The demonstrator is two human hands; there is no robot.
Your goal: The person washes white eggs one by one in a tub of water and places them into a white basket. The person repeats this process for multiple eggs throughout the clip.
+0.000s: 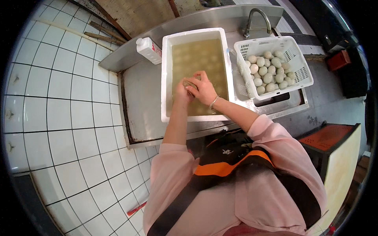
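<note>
Above the murky water in a white foam box point(164, 73), my left hand point(183, 91) and my right hand point(205, 88) come together around a small brownish object point(192, 82). Fingers cover most of it, so I cannot tell whether it is an egg, a scouring pad, or both. Blurred pale round shapes point(203, 56) lie under the yellowish water. To the right, a white perforated plastic basket point(248, 87) holds several cream and pale green eggs point(267, 78). A bracelet circles my right wrist.
A stainless steel sink counter point(141, 97) carries the box and basket. A white plastic bottle point(149, 50) stands left of the box, and a curved metal faucet point(257, 17) rises behind the basket. White wall tiles point(59, 112) border the left side. An orange-topped stand point(327, 135) is at right.
</note>
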